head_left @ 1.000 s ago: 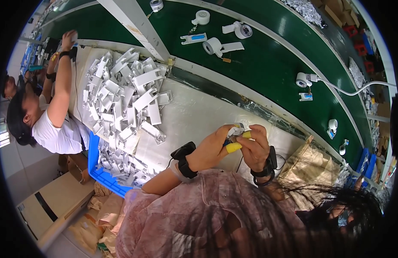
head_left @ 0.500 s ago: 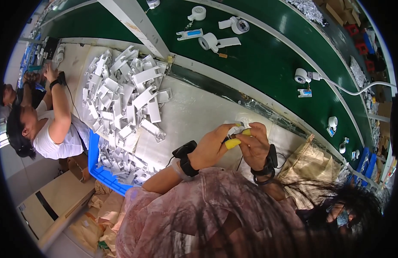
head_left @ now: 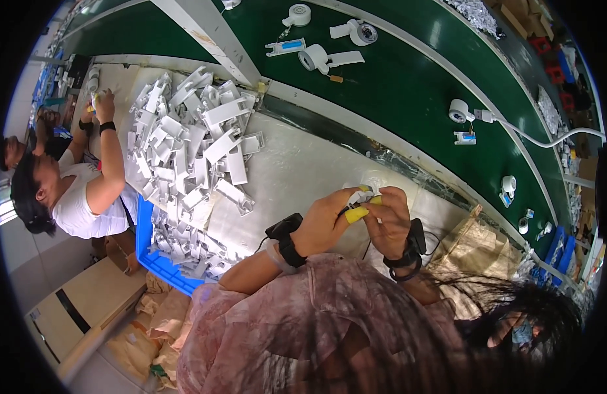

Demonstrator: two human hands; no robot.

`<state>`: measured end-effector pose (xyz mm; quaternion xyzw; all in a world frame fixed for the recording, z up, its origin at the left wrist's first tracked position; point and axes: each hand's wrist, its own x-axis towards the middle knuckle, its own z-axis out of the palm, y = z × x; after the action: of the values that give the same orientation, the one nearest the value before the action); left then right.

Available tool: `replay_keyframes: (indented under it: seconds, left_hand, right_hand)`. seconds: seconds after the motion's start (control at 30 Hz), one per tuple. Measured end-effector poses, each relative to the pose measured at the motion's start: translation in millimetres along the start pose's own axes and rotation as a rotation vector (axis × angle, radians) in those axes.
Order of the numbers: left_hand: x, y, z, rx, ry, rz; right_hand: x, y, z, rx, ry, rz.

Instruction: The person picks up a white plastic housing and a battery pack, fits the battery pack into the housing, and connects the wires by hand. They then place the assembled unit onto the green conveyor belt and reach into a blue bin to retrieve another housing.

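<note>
Close in front of my body, over the pale worktop (head_left: 297, 164), both hands meet at a small white plastic part (head_left: 361, 196) with a dark bit by it. My left hand (head_left: 320, 224) pinches it from the left, its thumb wearing a yellow covering (head_left: 354, 215). From the right, my right hand (head_left: 390, 222) has its fingers closed on the same part, and yellow shows at a fingertip there too. Fingers hide most of the part, so its exact kind cannot be made out. Left of my hands lies a large heap of white plastic housings (head_left: 215, 151).
A blue crate (head_left: 144, 246) of white parts stands below the heap. Beyond the worktop runs a green conveyor belt (head_left: 382, 85) carrying white lamp-like units (head_left: 313, 58). A metal post (head_left: 215, 39) rises at the worktop's edge. Brown paper (head_left: 477, 246) lies right; a co-worker (head_left: 86, 197) is left.
My hands stay nearly in place around the white part, with only slight finger movement. At left, the co-worker's raised arm has shifted to the right. Units on the belt's far-left stretch sit slightly further left.
</note>
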<state>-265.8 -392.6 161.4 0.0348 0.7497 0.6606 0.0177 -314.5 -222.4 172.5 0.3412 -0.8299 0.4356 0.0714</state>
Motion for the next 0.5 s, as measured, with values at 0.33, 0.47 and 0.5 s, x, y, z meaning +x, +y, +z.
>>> replay_keyframes:
  seconds: [0.33, 0.47, 0.5]
  left_hand:
    - [4.2, 18.0, -4.5, -0.225, -0.127, -0.314]
    - [0.2, 7.6, -2.6, -0.198, -0.107, -0.186]
    - [-1.7, 3.8, -1.1, -0.163, -0.084, -0.103]
  right_hand:
    - [3.7, 2.6, -0.4, 0.033, 0.004, -0.074]
    - [2.3, -2.1, 0.9, 0.048, 0.012, -0.051]
    - [1.9, -3.2, 1.4, 0.049, 0.011, -0.051]
